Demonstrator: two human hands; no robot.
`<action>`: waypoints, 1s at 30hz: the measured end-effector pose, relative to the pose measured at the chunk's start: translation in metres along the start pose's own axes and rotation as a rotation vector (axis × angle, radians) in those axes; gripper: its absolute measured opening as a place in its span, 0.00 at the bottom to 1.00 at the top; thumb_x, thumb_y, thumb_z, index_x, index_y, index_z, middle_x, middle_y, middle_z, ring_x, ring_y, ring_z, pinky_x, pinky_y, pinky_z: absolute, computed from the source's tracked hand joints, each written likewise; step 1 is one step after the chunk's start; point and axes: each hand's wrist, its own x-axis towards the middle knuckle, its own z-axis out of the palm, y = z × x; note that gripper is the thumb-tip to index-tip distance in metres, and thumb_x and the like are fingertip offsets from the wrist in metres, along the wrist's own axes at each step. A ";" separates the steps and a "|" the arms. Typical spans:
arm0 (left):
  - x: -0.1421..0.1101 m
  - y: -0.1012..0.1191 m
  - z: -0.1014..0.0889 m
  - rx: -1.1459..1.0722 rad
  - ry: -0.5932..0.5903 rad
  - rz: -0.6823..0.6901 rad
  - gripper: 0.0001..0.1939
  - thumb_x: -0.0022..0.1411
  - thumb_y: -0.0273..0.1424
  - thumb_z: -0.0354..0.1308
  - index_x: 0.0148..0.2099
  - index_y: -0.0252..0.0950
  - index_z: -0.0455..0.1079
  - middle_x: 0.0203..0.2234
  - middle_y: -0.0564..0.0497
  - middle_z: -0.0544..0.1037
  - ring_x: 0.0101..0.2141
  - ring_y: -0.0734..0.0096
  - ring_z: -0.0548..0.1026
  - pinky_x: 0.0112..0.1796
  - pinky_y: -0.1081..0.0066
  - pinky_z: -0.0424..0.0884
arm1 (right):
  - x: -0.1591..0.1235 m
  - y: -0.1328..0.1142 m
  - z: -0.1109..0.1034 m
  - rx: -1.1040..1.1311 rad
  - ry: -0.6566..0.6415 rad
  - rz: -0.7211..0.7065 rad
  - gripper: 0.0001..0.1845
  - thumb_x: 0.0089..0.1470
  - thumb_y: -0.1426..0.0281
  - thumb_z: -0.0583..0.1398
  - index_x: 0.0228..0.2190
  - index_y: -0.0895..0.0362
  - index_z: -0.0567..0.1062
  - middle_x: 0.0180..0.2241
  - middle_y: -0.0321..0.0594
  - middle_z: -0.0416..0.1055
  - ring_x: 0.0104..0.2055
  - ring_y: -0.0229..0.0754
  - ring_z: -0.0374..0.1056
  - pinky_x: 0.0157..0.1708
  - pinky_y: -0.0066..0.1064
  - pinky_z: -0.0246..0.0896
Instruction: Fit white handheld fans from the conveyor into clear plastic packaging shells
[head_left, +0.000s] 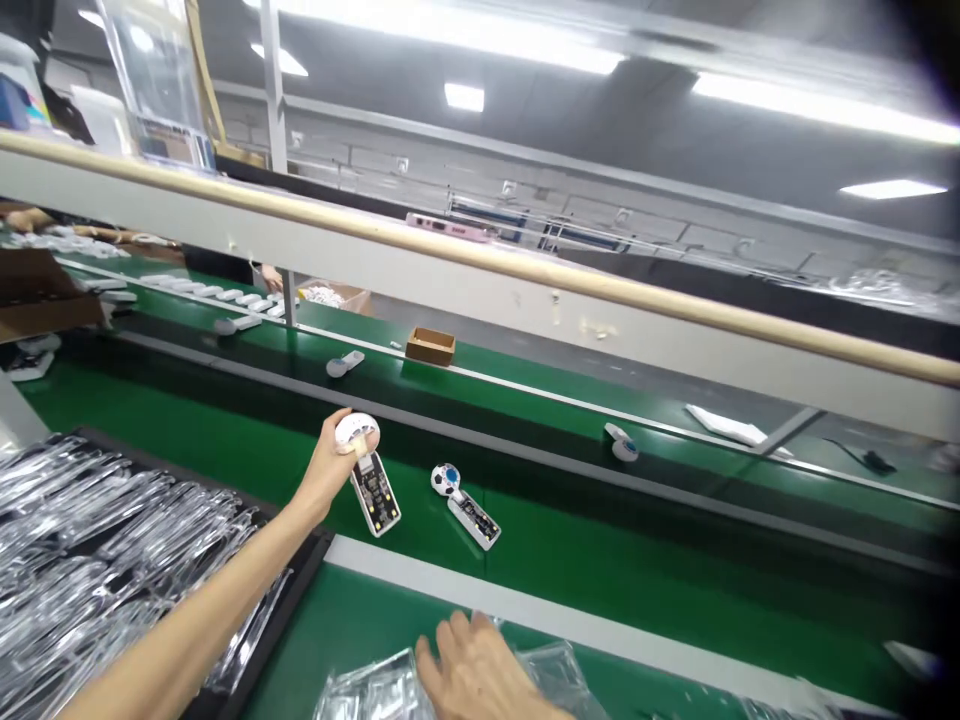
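gripping a white device point(376, 492), left hand point(337, 450), fingers partly hidden, right hand point(476, 665) over clear plastic point(382, 690), grip unclear

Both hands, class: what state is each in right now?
Left hand: closed on a white, round-headed device.
Right hand: over clear plastic pieces; whether it grips any cannot be told.

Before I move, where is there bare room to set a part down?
Widest: the green belt right of the ball-patterned device, between the grey rail and the pale strip. A smaller patch lies between the black tray and the clear pieces by the right hand. Crowded: the tray, heaped with clear parts.
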 end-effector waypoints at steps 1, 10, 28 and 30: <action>-0.007 0.003 0.000 -0.064 -0.016 -0.043 0.33 0.52 0.45 0.56 0.57 0.38 0.53 0.44 0.44 0.71 0.39 0.63 0.74 0.35 0.68 0.70 | -0.007 0.001 -0.002 0.035 0.013 0.039 0.15 0.50 0.67 0.59 0.40 0.60 0.72 0.22 0.47 0.72 0.22 0.46 0.65 0.16 0.32 0.56; -0.073 0.022 0.014 -0.312 -0.167 -0.213 0.29 0.48 0.45 0.61 0.50 0.40 0.61 0.38 0.48 0.73 0.36 0.65 0.73 0.32 0.70 0.69 | -0.030 0.020 -0.082 0.808 -0.024 0.696 0.31 0.57 0.54 0.50 0.60 0.40 0.47 0.49 0.47 0.67 0.42 0.53 0.70 0.33 0.38 0.67; -0.136 0.049 0.056 -0.508 -0.192 -0.236 0.31 0.46 0.45 0.64 0.50 0.39 0.62 0.39 0.48 0.74 0.36 0.66 0.73 0.36 0.69 0.71 | -0.029 -0.009 -0.031 0.791 0.276 0.824 0.41 0.57 0.73 0.52 0.61 0.40 0.33 0.40 0.43 0.66 0.39 0.48 0.68 0.31 0.35 0.68; -0.148 0.042 0.061 -0.580 -0.238 -0.267 0.33 0.45 0.45 0.65 0.52 0.39 0.63 0.42 0.46 0.75 0.42 0.61 0.73 0.42 0.67 0.70 | -0.037 -0.009 -0.031 0.789 0.322 0.803 0.42 0.56 0.75 0.52 0.61 0.40 0.33 0.41 0.43 0.64 0.40 0.47 0.67 0.34 0.35 0.68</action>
